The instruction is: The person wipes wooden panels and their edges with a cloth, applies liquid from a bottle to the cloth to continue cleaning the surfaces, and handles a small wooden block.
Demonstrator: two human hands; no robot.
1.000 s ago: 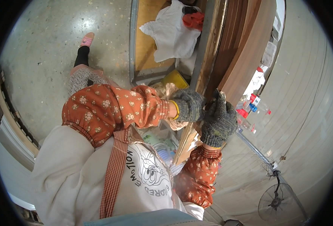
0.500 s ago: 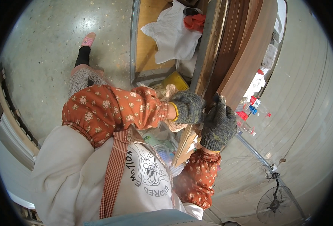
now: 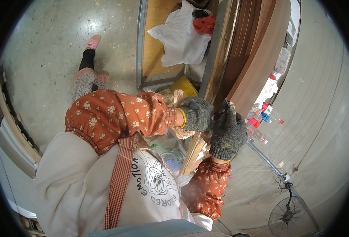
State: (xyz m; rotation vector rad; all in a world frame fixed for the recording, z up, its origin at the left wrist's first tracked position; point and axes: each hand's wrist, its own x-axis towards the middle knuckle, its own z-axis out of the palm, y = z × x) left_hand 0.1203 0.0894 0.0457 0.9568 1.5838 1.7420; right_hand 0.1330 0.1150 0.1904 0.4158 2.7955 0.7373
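Note:
Both hands wear grey knitted gloves with yellow cuffs, and orange flowered sleeves cover my forearms. My left hand is closed, its knuckles upward, over the near end of the workbench. Just right of it, my right hand is closed too, fingers curled against the left glove. Between and under the gloves I cannot make out what they hold. Long brown boards lie stacked beyond, their near end meeting the gloves. A small dark piece with a pale tip shows at the right glove's fingers.
Left of the boards, a metal-framed shelf bears a white cloth and a red cloth. A yellow container sits below it. Plastic bottles lie right of the boards. A fan stands lower right. My leg extends over the floor.
My right hand has shifted very slightly, its fingers turning a little at the board end. A second pink shoe now shows beside my leg. My left hand stays nearly still.

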